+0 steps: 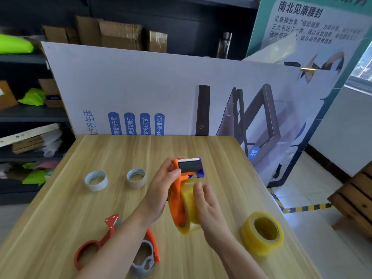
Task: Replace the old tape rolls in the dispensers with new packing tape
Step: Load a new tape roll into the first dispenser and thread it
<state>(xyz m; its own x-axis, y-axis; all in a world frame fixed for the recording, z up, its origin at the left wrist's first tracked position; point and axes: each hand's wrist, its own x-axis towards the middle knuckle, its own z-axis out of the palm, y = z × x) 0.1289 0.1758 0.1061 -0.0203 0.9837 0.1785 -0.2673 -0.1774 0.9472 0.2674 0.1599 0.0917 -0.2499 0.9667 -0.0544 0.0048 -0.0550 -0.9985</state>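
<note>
1. The left forearm, bare, enters from the lower left and slants up to the right.
2. The left hand grips an orange plastic tape dispenser near its head, thumb on the near side and fingers curled over the top.
3. The right forearm, bare, rises from the bottom edge, leaning left.
4. The right hand lies with nearly straight fingers against the clear yellowish tape roll on that dispenser; its thumb is hidden.
</note>
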